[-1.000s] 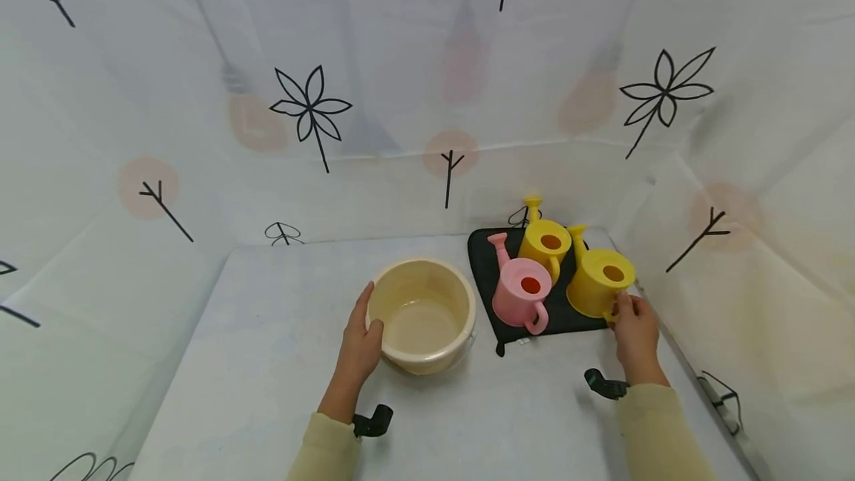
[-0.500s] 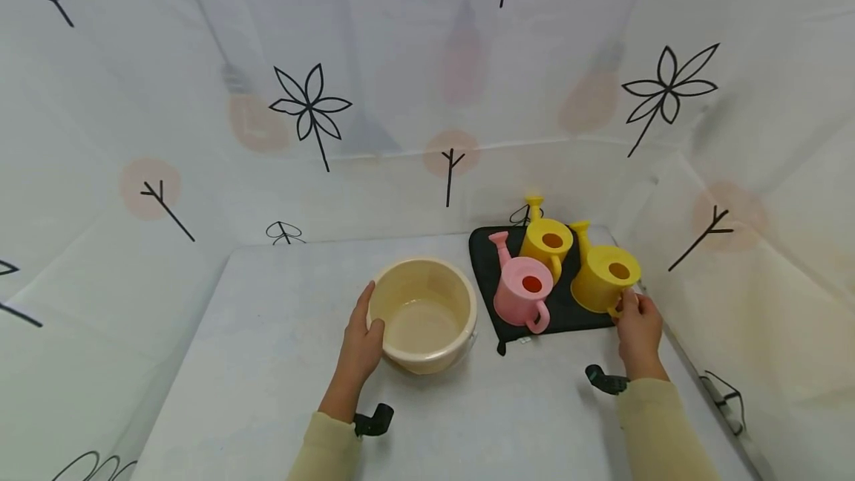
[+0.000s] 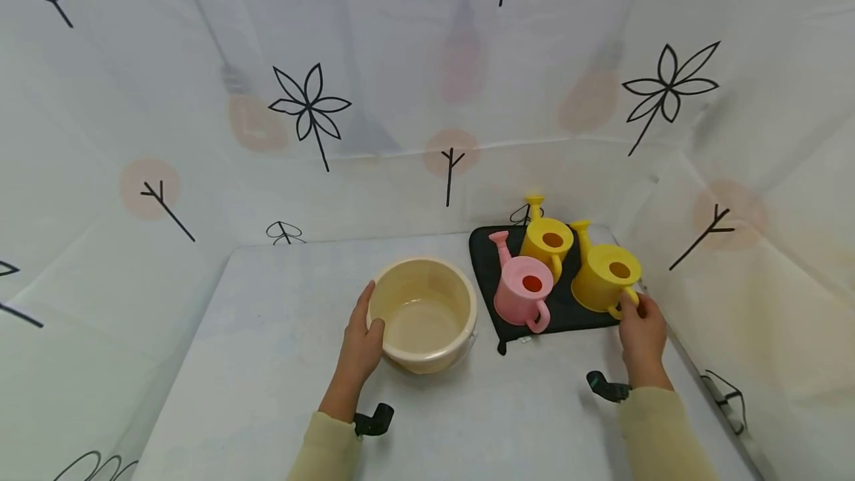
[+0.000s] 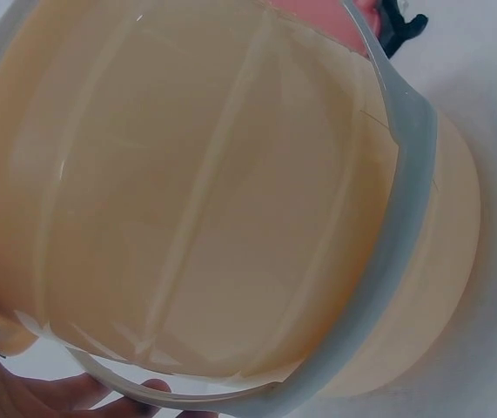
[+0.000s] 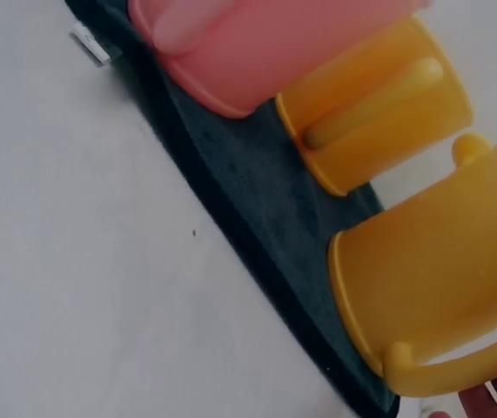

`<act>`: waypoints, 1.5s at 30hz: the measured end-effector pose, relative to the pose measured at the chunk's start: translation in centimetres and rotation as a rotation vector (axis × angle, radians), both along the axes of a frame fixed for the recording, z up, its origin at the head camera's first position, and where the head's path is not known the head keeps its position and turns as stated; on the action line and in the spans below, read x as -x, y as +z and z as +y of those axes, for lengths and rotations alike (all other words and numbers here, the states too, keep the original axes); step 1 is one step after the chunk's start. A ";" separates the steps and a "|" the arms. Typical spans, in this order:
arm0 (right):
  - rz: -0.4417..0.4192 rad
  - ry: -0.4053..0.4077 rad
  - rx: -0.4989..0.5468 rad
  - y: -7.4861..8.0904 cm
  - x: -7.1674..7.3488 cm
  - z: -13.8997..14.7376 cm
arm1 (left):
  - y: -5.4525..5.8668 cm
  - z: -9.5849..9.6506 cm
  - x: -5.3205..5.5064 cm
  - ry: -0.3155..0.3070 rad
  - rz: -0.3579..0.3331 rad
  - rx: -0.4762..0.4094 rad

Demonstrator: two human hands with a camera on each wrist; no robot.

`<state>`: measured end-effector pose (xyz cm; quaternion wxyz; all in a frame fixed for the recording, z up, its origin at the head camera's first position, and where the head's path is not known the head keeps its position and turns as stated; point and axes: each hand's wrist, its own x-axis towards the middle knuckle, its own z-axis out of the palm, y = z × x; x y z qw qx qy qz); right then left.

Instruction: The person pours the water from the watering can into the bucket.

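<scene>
My left hand [image 3: 361, 344] holds the left side of a cream bucket [image 3: 421, 310], thumb at its rim and fingers along the outside. In the left wrist view, the ribbed inside of the bucket [image 4: 204, 192] fills most of the picture, with fingers at the lower left rim. My right hand [image 3: 643, 332] pinches the handle of the right-hand yellow watering can [image 3: 597, 284]. That handle [image 5: 457, 374] crosses in front of the fingertips in the right wrist view. A pink watering can [image 3: 517, 299] and a second yellow watering can [image 3: 544, 243] stand upright beside it.
A dark square pad [image 3: 490, 247] with a corner loop lies under the three watering cans. White table [image 3: 280, 362] extends around it, backed by a patterned curtain [image 3: 374, 191]. A metal clip [image 3: 728, 399] sits along the right edge.
The right-hand yellow watering can has shifted slightly right and back on the pad. My right fingers have since moved a little right along its handle. The left hand and bucket stay put.
</scene>
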<state>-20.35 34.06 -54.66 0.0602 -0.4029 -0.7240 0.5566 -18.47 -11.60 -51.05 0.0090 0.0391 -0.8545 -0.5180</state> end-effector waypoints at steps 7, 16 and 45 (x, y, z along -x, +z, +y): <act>0.048 -0.071 0.007 0.8 -0.5 -1.0 | 0.1 0.0 0.0 0.004 -0.003 0.003; 0.125 -0.152 -0.219 1.8 -1.1 -2.5 | 0.0 0.0 0.1 0.001 0.008 0.005; 0.321 -0.023 -0.291 4.3 1.1 -5.4 | 0.1 0.0 0.0 0.007 -0.003 0.010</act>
